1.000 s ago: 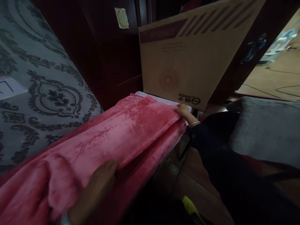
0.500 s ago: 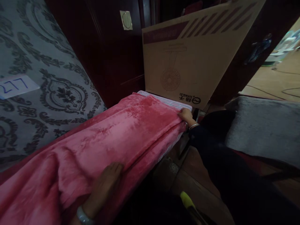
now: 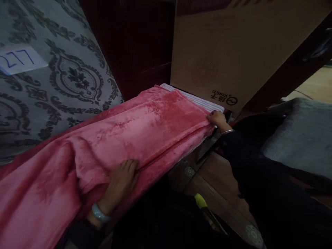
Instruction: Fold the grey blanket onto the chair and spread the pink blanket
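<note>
A pink plush blanket lies folded lengthwise over a narrow bed-like surface. My right hand, a thin bangle on its wrist, pinches the blanket's far corner, close to the striped cloth below. Nearer to me, my left hand rests at the blanket's folded front edge. Its fingers are together over the top and the thumb side is partly hidden, gripping the fabric at that edge. Loose folds bunch up to the left of this hand.
A large cardboard box stands at the far end, against dark wood. Patterned wallpaper with a paper marked 277 borders the left side. On the right is a grey padded seat. A yellow-tipped object shows low down over the tiled floor.
The camera view has shifted, so the box and wall sit differently in the picture. Both hands keep nearly the same places on the blanket.
</note>
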`<act>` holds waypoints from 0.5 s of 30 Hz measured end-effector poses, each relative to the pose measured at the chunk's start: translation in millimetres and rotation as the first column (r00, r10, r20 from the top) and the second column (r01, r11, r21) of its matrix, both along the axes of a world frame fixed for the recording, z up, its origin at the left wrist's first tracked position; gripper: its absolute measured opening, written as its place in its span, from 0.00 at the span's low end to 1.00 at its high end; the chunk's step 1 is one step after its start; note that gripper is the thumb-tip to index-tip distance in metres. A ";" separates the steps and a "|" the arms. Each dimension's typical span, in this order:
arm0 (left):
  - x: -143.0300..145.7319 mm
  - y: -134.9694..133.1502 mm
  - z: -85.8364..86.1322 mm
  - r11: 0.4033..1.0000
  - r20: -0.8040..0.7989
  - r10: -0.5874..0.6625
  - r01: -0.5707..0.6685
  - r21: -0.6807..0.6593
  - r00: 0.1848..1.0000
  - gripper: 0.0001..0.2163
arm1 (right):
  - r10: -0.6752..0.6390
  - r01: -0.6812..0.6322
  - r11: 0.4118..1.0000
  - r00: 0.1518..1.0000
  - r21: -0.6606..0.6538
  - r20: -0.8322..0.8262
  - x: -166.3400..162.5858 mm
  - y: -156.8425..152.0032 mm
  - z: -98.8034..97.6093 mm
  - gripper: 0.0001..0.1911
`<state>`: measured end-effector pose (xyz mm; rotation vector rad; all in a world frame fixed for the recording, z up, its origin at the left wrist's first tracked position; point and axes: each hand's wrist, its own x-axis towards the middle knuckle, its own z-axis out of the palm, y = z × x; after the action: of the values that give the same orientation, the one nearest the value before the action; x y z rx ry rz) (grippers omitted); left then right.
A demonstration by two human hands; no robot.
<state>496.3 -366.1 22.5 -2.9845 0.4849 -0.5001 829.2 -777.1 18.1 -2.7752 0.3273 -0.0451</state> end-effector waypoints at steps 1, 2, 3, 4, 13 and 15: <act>-0.1 0.7 -0.6 1.000 -0.019 0.022 -0.021 0.023 1.000 0.14 | -0.003 0.003 1.000 1.000 -0.003 0.005 -1.0 0.6 -0.7 0.17; 0.0 1.7 -1.4 0.998 -0.038 0.038 -0.036 0.049 0.999 0.15 | -0.008 0.008 1.000 1.000 -0.005 0.011 -1.6 0.9 -1.2 0.16; 0.0 3.0 -2.7 0.996 -0.057 0.052 -0.048 0.076 0.997 0.16 | -0.013 0.014 1.000 1.000 -0.006 0.017 -1.9 0.8 -1.3 0.15; -0.1 4.4 -4.4 0.993 -0.067 0.066 -0.059 0.100 0.996 0.18 | -0.021 0.021 1.000 0.999 -0.005 0.024 -1.9 0.3 -1.1 0.15; -12.1 23.4 -25.9 0.982 -0.006 0.107 -0.105 0.159 0.994 0.23 | -0.099 0.097 0.994 0.995 0.057 0.032 1.6 -10.5 5.9 0.13; -15.1 25.5 -23.5 0.980 0.026 0.088 -0.092 0.176 0.996 0.23 | -0.094 0.093 0.993 0.996 0.076 0.012 0.0 -11.6 2.3 0.14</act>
<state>481.3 -340.6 -1.0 -2.8137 0.3696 -0.4505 829.2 -788.7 20.5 -2.6822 0.4453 -0.0761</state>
